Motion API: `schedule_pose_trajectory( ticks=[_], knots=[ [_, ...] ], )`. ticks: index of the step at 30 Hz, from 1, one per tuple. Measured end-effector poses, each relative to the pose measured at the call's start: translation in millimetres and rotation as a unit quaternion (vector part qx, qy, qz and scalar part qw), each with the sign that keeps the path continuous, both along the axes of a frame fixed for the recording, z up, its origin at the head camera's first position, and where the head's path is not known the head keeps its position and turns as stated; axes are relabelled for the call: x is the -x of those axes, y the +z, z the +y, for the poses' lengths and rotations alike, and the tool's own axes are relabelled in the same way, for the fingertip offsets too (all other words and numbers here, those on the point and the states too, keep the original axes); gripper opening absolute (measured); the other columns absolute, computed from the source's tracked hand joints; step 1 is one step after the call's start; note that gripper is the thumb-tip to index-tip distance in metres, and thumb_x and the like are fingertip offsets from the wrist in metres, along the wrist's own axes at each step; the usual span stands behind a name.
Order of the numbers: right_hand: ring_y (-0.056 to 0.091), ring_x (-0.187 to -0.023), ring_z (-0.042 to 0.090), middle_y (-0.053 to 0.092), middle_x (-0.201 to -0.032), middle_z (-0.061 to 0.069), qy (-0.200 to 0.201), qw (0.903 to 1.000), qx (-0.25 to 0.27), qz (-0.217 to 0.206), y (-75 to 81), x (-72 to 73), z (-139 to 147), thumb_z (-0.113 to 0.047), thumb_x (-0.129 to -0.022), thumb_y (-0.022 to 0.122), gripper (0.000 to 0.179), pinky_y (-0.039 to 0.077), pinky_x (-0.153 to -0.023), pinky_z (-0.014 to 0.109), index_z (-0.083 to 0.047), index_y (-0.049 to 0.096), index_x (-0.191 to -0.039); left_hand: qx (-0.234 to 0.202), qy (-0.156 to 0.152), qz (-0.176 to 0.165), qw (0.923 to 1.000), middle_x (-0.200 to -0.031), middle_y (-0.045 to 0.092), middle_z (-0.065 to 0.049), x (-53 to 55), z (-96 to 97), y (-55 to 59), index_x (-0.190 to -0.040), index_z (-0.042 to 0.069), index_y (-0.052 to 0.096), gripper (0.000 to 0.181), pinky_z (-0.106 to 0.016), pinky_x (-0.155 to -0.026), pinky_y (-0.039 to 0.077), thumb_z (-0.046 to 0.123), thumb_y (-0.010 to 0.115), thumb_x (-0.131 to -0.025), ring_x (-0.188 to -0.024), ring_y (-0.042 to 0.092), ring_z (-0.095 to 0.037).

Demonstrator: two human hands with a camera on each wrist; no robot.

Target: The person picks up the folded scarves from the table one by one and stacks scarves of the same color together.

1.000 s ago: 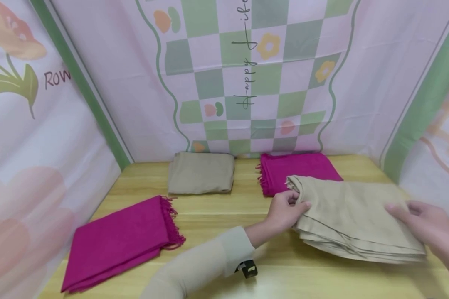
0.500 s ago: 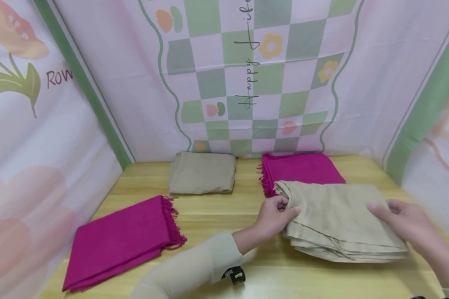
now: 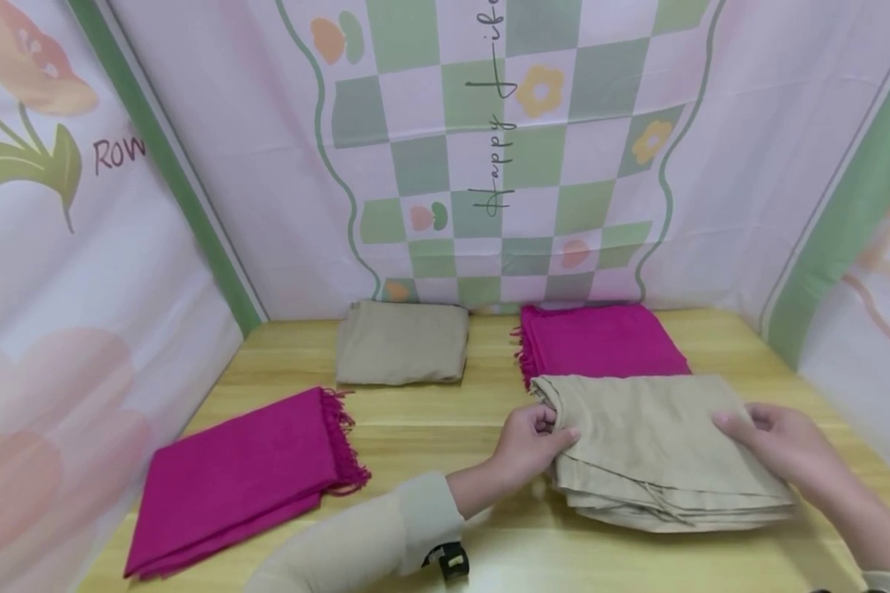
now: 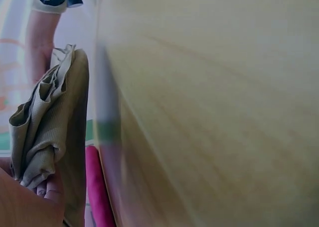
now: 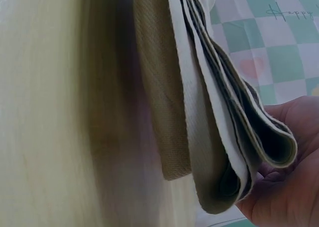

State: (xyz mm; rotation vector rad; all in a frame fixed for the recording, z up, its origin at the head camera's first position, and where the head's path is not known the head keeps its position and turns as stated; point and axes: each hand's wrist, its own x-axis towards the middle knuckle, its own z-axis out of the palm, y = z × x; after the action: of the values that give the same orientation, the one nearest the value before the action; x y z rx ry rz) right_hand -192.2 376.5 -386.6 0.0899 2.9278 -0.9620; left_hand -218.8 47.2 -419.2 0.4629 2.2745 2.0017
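Observation:
A thick, folded beige cloth (image 3: 653, 436) is held between both hands at the right of the table, its layered edges hanging at the front. My left hand (image 3: 528, 446) pinches its left side, thumb on top and fingers tucked underneath. At the opposite side, my right hand (image 3: 782, 443) grips the edge with the thumb over the upper layer. Seen from the left wrist, the bundled cloth (image 4: 47, 117) stands off the tabletop. Several loose folds of the cloth (image 5: 164, 92) show in the right wrist view. Just behind lies a folded magenta fringed cloth (image 3: 601, 342), partly covered.
Another magenta fringed cloth (image 3: 237, 478) lies folded at the left of the wooden table (image 3: 423, 420). A second folded beige cloth (image 3: 404, 342) sits at the back. Printed fabric hangings (image 3: 475, 165) enclose the rear and both sides.
Both hands have carried the beige cloth leftward and slightly toward the near side. More of the magenta cloth behind it shows. The other cloths have stayed put.

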Motion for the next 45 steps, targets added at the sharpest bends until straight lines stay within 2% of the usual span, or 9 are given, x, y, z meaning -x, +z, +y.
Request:
schedule_pose_trajectory(
  ticks=[11, 17, 23, 30, 38, 45],
  knots=[
    [0.048, -0.105, 0.061, 0.045, -0.121, 0.047, 0.020, 0.9997, -0.007, 0.012, -10.6, 0.4, -6, -0.043, -0.102, 0.045, 0.073, 0.040, -0.081, 0.066, 0.026, 0.040, -0.126, 0.018, 0.005, -0.013, 0.9997, -0.070, 0.056, 0.005, -3.1, -7.2, -7.9, -0.081, 0.000, 0.065, 0.013, -0.019, -0.057, 0.047, 0.007, 0.076, -0.082, -0.063, 0.049, -0.003],
    [0.061, -0.088, 0.038, 0.061, -0.104, 0.035, 0.030, 0.9993, -0.012, 0.018, -15.5, 2.3, -9, -0.040, -0.101, 0.050, 0.063, 0.047, -0.072, 0.047, 0.021, 0.052, -0.117, 0.018, 0.010, -0.022, 0.9995, -0.069, 0.055, 0.005, -3.4, -12.1, -12.4, -0.079, 0.000, 0.063, 0.014, -0.019, -0.057, 0.047, 0.006, 0.076, -0.081, -0.062, 0.049, -0.004],
    [0.062, -0.086, 0.036, 0.062, -0.102, 0.034, 0.035, 0.9992, -0.020, 0.005, -19.9, 4.3, -10, -0.041, -0.100, 0.050, 0.066, 0.048, -0.070, 0.044, 0.023, 0.051, -0.117, 0.024, 0.007, -0.036, 0.9991, -0.065, 0.052, 0.006, -2.3, -15.1, -16.4, -0.075, 0.002, 0.062, 0.016, -0.019, -0.054, 0.044, 0.006, 0.075, -0.082, -0.059, 0.046, -0.005],
    [0.061, -0.082, 0.027, 0.065, -0.098, 0.027, 0.033, 0.9991, -0.027, -0.002, -19.6, 5.9, -13, -0.040, -0.100, 0.050, 0.063, 0.047, -0.069, 0.040, 0.021, 0.054, -0.114, 0.037, 0.006, -0.046, 0.9983, -0.064, 0.049, 0.005, -0.7, -19.4, -18.8, -0.074, 0.004, 0.061, 0.018, -0.020, -0.052, 0.042, 0.008, 0.075, -0.083, -0.058, 0.044, -0.006],
    [0.058, -0.078, 0.022, 0.066, -0.092, 0.020, 0.037, 0.9989, -0.026, -0.012, -19.3, 5.8, -14, -0.038, -0.100, 0.051, 0.054, 0.046, -0.068, 0.038, 0.015, 0.061, -0.104, 0.067, 0.011, -0.058, 0.9960, -0.066, 0.052, 0.004, -3.6, -23.5, -17.9, -0.075, 0.005, 0.061, 0.017, -0.020, -0.051, 0.042, 0.010, 0.076, -0.083, -0.059, 0.045, -0.007],
    [0.058, -0.077, 0.020, 0.066, -0.091, 0.019, 0.037, 0.9988, -0.019, -0.025, -21.4, 7.0, -13, -0.038, -0.100, 0.052, 0.055, 0.046, -0.067, 0.037, 0.017, 0.060, -0.105, 0.080, 0.011, -0.071, 0.9942, -0.069, 0.055, 0.002, -4.8, -25.5, -18.9, -0.079, 0.004, 0.062, 0.016, -0.021, -0.053, 0.044, 0.010, 0.076, -0.082, -0.061, 0.048, -0.008]
  ],
)
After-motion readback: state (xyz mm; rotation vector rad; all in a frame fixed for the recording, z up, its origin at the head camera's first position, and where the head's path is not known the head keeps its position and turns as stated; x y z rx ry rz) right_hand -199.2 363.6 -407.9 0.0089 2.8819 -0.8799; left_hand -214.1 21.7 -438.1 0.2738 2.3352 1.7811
